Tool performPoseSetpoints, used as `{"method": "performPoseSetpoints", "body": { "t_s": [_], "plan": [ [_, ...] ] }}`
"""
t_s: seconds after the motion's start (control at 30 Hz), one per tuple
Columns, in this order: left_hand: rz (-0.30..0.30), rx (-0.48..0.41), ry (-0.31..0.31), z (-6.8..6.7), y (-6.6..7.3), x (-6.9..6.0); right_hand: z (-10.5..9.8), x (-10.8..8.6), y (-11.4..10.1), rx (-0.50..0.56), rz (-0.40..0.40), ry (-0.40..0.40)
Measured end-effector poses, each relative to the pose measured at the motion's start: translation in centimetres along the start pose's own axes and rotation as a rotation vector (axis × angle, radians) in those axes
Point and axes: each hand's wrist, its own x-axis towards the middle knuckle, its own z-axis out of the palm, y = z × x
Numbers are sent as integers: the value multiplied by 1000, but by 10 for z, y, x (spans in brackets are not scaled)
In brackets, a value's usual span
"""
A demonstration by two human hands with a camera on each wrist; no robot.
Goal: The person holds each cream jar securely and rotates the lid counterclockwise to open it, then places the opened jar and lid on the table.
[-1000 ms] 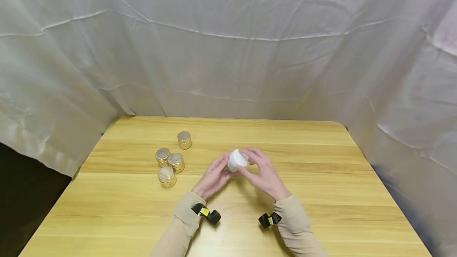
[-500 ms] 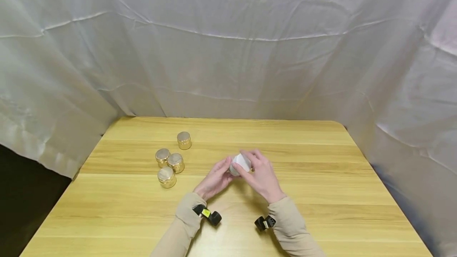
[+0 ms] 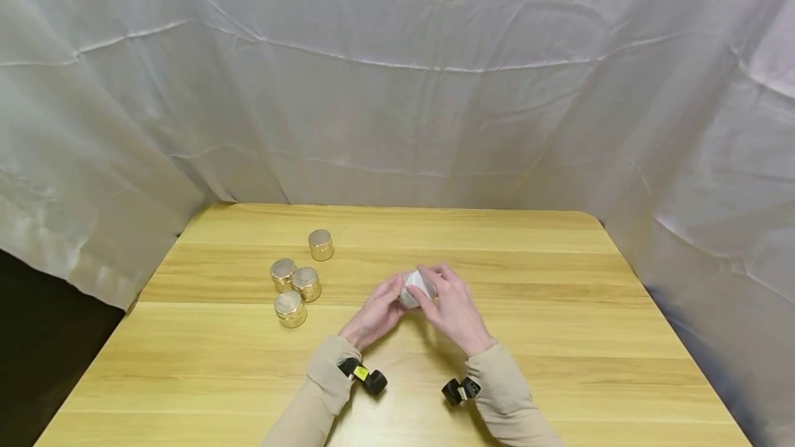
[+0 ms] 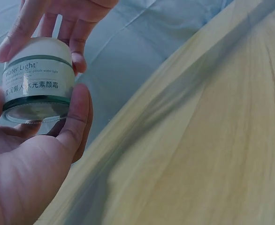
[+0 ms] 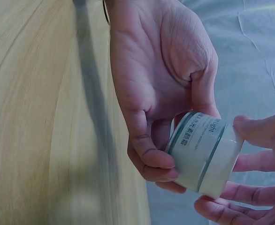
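Note:
A glass cream jar (image 4: 34, 82) with a printed label and a white lid (image 4: 44, 49) is held up above the table between both hands. My left hand (image 3: 375, 314) grips the glass body, thumb and fingers around its sides near the base. On the lid, my right hand (image 3: 458, 310) has its thumb on one side and fingers on the other. The right wrist view shows the jar tilted, its lid (image 5: 225, 161) towards the right hand (image 5: 262, 173) and its base towards the left palm (image 5: 151, 79). I see the lid seated on the jar; its inside is hidden.
Several gold-lidded jars stand on the left of the wooden table (image 3: 559, 336): one at the back (image 3: 320, 245), the others grouped nearer, such as the front jar (image 3: 290, 309). Pale cloth (image 3: 397, 102) hangs behind and at the sides. Each wrist carries a black camera.
The jar has shifted slightly right and down, and its lid has tipped towards my right hand. My right hand and wrist have turned and moved a little left. The jars on the table have not moved.

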Motion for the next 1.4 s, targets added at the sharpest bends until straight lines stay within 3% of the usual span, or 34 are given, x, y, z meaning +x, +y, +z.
{"method": "performPoseSetpoints", "body": {
  "t_s": [0.8,0.97,1.2,1.4],
  "plan": [
    [12,33,37,5,-3,1,1,-3,2,-66,-31,-81],
    [22,-4,47,5,-3,1,0,-2,-2,-20,-29,-102],
    [33,-50,40,7,1,1,-3,1,3,126,-34,-81],
    [21,-126,50,2,2,0,-2,4,8,170,81,-19]
  ]
}}
